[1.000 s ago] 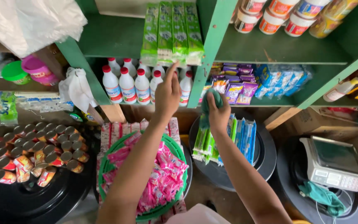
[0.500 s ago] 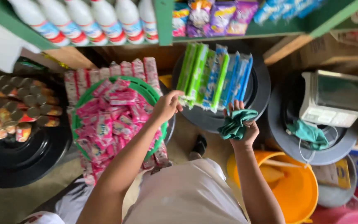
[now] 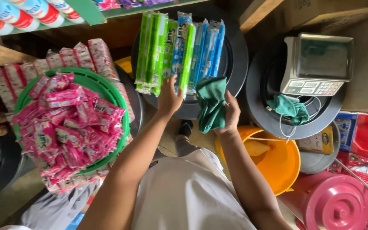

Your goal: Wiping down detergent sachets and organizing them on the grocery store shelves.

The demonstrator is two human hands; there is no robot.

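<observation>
My right hand (image 3: 231, 116) grips a green cloth (image 3: 211, 102) that hangs down over the front edge of a black round lid (image 3: 235, 55). My left hand (image 3: 169, 99) rests with fingers on the near ends of several long green and blue packets (image 3: 179, 49) lying side by side on that lid. My white shirt fills the lower middle of the view.
A green basket (image 3: 122, 110) heaped with pink sachets stands at the left. A weighing scale (image 3: 318, 64) and a teal cloth (image 3: 290, 107) sit on a black drum at the right. An orange bucket (image 3: 284, 164) and a pink lid (image 3: 331, 202) lie below. Bottles line the upper-left shelf (image 3: 86, 10).
My view dropped from the shelves to the drums. My left hand moved from the pink sachets to the long packets. My right hand brought the cloth closer to the lid.
</observation>
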